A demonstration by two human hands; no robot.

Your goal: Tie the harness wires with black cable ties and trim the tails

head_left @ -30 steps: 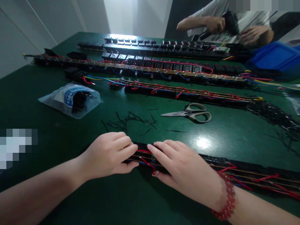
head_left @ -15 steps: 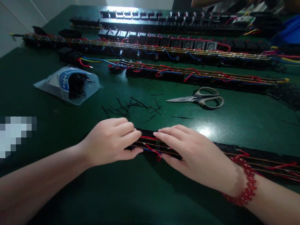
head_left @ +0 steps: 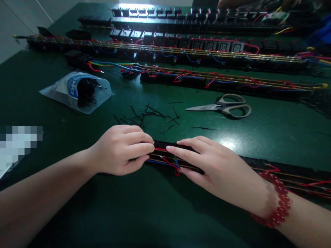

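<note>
A long black power strip [head_left: 305,171] lies across the table before me, its brass bars and wires facing up. My left hand [head_left: 125,151] is closed over its left end, fingers on top and thumb at the near side. My right hand [head_left: 207,158], a red bead bracelet at its wrist, straddles the strip further right, with fingertips on top and thumb against the near edge. Between the hands, a red wire [head_left: 160,149] runs along the strip and a looped red wire [head_left: 177,170] hangs over its near side. My palms hide parts of the strip.
Beyond the strip lie scissors [head_left: 219,107], scattered black cable ties [head_left: 144,113] and an open plastic bag [head_left: 100,98] of more ties. Further back are several wired strips [head_left: 222,81] with sockets. Part of another person's arm [head_left: 232,3] shows at the top. A pixelated patch covers something at left.
My left fingers have shifted up slightly, and the thumb has drawn back from the near edge. My right index finger has moved left onto the red wire. The whole view has shifted a little.
</note>
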